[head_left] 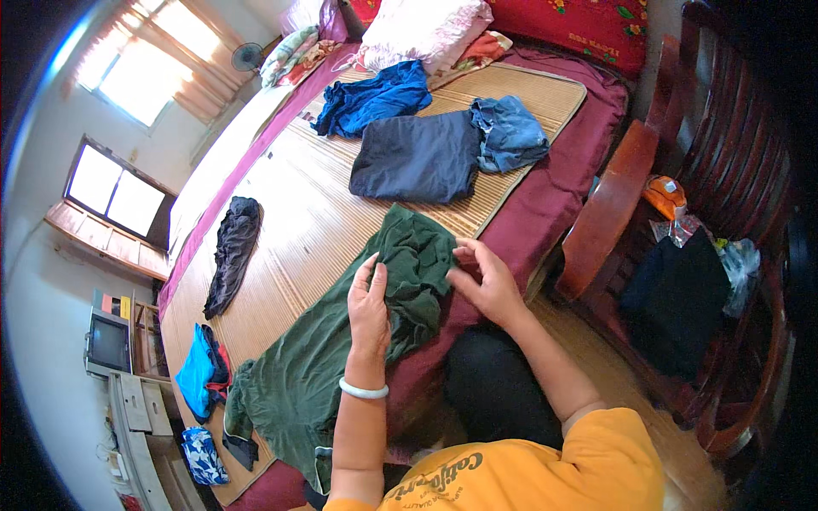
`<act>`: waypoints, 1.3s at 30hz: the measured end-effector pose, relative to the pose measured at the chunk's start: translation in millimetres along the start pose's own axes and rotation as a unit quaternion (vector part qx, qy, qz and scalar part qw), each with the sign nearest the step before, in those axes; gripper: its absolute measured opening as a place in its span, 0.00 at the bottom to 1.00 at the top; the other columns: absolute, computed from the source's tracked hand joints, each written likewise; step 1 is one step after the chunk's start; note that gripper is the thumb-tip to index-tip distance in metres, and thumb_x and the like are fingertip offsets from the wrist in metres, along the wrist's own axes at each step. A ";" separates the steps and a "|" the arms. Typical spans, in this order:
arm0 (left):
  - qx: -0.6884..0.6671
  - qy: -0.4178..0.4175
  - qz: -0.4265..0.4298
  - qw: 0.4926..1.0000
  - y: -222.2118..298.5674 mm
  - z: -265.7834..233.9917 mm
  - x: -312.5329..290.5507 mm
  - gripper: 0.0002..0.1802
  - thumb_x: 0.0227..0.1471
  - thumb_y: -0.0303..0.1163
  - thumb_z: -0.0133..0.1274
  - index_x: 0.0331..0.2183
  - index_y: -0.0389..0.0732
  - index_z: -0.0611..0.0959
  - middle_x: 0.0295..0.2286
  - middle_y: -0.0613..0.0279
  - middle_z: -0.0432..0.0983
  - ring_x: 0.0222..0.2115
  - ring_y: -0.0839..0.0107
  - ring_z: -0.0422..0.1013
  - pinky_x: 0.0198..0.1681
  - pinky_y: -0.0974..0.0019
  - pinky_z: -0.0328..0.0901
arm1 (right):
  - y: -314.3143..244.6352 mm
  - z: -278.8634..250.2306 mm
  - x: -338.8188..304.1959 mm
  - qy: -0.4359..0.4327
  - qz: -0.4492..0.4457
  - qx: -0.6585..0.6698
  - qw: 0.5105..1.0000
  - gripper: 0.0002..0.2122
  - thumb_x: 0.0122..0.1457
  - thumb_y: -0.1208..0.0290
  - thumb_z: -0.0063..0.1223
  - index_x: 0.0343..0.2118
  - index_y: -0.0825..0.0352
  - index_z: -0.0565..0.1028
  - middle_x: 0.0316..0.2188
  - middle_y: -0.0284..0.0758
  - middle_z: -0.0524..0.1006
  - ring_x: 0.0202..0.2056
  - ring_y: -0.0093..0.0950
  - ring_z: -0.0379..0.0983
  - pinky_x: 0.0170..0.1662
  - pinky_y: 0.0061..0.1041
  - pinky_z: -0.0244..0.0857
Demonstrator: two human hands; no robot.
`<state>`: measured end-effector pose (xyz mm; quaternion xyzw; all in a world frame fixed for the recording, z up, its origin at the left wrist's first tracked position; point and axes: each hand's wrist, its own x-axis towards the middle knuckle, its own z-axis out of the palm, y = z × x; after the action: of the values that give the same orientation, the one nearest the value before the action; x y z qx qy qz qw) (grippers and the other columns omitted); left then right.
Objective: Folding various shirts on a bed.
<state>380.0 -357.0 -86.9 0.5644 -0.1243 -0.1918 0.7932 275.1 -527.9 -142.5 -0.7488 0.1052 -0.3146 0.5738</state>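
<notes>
A long dark green garment (315, 362) lies across the near part of the bed, its upper end bunched and raised between my hands. My left hand (369, 298), with a pale bangle on the wrist, closes on the left edge of that end. At its right edge, my right hand (490, 281) pinches the cloth between thumb and fingers. The fabric hides some fingertips. Just beyond the green cloth lie a folded dark navy garment (413, 157), folded denim shorts (507, 132) and a crumpled blue garment (375, 98).
A woven mat (290, 247) covers the bed. Along its left lie a black rolled garment (232, 255), a bright blue folded garment (196, 375) and a blue-white patterned bundle (203, 456). At right, a wooden chair (605, 213) holds a black cloth (677, 298) and plastic bags.
</notes>
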 end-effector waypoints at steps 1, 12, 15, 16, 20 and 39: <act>0.001 0.001 0.000 1.000 1.7 0.8 2.4 0.16 0.65 0.31 0.47 0.51 0.34 0.74 0.43 0.59 0.76 0.41 0.72 0.74 0.45 0.69 0.71 | -3.0 -0.5 -1.5 0.000 0.001 0.001 1.000 0.26 0.57 0.58 0.60 0.54 0.67 0.69 0.43 0.41 0.77 0.45 0.34 0.75 0.53 0.33 0.65; 0.046 -0.047 -0.044 0.997 44.9 9.0 25.2 0.16 0.56 0.30 0.58 0.46 0.35 0.79 0.38 0.60 0.78 0.35 0.74 0.75 0.39 0.69 0.73 | 17.6 -14.1 1.7 0.173 0.057 0.078 0.980 0.03 0.55 0.76 0.56 0.30 0.69 0.76 0.20 0.30 0.73 0.25 0.19 0.69 0.30 0.24 0.64; 0.120 -0.069 -0.039 0.990 74.1 11.1 32.4 0.20 0.49 0.22 0.62 0.45 0.36 0.79 0.36 0.57 0.79 0.32 0.72 0.77 0.36 0.70 0.74 | 19.0 -34.4 -6.7 0.179 0.113 0.011 0.977 0.04 0.55 0.75 0.56 0.27 0.69 0.73 0.19 0.27 0.71 0.23 0.16 0.64 0.28 0.22 0.61; 0.128 -0.076 -0.047 0.988 82.3 9.1 36.8 0.20 0.49 0.22 0.62 0.46 0.36 0.79 0.35 0.57 0.79 0.32 0.72 0.77 0.36 0.70 0.74 | 29.5 -31.7 -9.9 0.180 0.115 0.033 0.976 0.05 0.55 0.75 0.56 0.26 0.69 0.73 0.18 0.26 0.70 0.23 0.15 0.64 0.28 0.22 0.61; 0.197 -0.102 -0.011 0.975 114.8 11.2 57.3 0.21 0.49 0.23 0.62 0.47 0.36 0.80 0.34 0.59 0.80 0.32 0.73 0.76 0.37 0.71 0.73 | 41.7 -42.9 -16.7 0.141 0.147 0.030 0.979 0.04 0.55 0.75 0.57 0.29 0.69 0.74 0.21 0.29 0.72 0.24 0.18 0.66 0.30 0.22 0.63; 0.517 -0.316 0.129 0.785 161.4 70.1 84.0 0.22 0.44 0.31 0.66 0.44 0.41 0.84 0.41 0.65 0.76 0.41 0.77 0.71 0.47 0.71 0.66 | 18.8 88.5 84.1 -0.251 -0.298 -0.247 0.887 0.17 0.61 0.70 0.49 0.52 0.65 0.73 0.50 0.45 0.75 0.51 0.44 0.71 0.57 0.37 0.64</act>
<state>452.7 -407.1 87.1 0.7764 -0.5205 -0.1622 0.3162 396.9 -507.3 -143.2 -0.9165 -0.1956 -0.2361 0.2570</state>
